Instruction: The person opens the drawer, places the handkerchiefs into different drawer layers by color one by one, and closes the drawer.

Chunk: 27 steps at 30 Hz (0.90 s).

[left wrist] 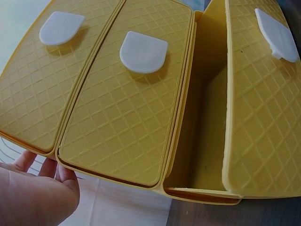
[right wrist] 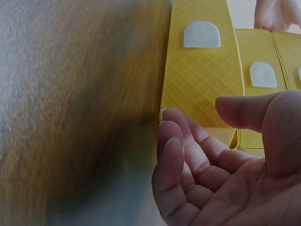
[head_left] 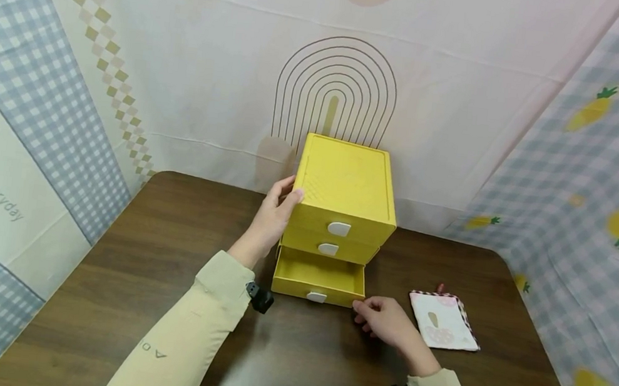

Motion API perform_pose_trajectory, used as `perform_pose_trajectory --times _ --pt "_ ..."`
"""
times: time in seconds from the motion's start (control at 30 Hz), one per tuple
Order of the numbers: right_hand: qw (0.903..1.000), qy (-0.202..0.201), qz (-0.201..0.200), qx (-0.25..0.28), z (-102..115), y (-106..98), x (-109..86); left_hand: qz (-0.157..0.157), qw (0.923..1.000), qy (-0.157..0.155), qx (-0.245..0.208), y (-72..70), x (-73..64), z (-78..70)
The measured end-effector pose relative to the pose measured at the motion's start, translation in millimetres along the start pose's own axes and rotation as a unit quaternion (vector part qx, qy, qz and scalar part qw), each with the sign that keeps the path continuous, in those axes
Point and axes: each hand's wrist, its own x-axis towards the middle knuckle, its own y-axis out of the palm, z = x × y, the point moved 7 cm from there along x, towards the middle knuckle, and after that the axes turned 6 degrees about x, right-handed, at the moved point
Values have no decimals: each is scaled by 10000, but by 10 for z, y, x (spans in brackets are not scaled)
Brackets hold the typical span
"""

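Note:
A yellow three-drawer cabinet with white tab handles stands on the table. Its bottom drawer is pulled out and looks bare inside, while the upper two are closed. The left hand rests against the cabinet's left side, thumb at the top edge; in the left wrist view its fingertips partly pass behind that side. At the front right corner of the bottom drawer is the right hand. Its fingers bend loosely by the corner in the right wrist view, with the thumb apart from them in front of the drawer's face.
A white square cloth pad with a checked edge and a red loop lies right of the right hand. The dark wooden table backs onto a printed cloth wall. Checked cloth hangs at the right.

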Motion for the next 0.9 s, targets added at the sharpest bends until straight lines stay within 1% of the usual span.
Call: perform_pose_trajectory --times 0.07,0.1,0.13,0.37,0.53,0.77,0.9 --pt "10000 -33 -23 -15 -7 -17 17 -10 10000 -2 4 1 4 6" --pt "10000 -51 -25 -26 -13 -28 25 -41 10000 28 6 2 24 45" --pt "10000 -77 -24 -39 -16 -40 31 -44 10000 23 6 4 25 49" --pt "9994 -285 149 122 29 -120 43 -39 10000 -27 21 3 33 64" --pt "9994 -287 129 129 39 -167 73 -48 9999 -71 57 3 46 69" --pt "9994 -272 175 144 30 -174 108 -39 9999 -38 88 -7 65 65" --pt "9993 -330 109 147 16 -250 116 -4 10000 -25 53 -6 70 66"
